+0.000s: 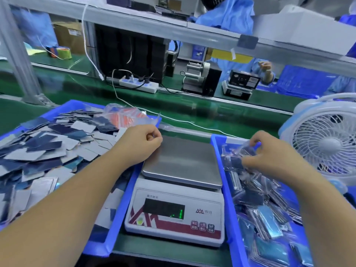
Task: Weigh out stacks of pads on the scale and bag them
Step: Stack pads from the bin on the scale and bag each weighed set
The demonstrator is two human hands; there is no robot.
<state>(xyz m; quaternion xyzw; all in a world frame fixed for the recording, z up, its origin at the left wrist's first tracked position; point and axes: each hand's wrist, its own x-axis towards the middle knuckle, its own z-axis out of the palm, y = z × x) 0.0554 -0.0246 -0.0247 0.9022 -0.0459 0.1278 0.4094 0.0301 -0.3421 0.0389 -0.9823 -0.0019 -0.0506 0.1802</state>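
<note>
White fan [325, 143] stands beside right blue bin [217, 149].

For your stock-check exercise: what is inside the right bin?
The right bin holds clear bags of pads, piled up. The right hand holds one bag. The bin's floor beneath is mostly covered.

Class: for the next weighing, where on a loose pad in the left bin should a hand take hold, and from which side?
Pinch a top pad in the left bin by a raised corner or free edge, from above. The pads lie flat, thin and overlapping, so only overhanging edges give fingers purchase.
</note>
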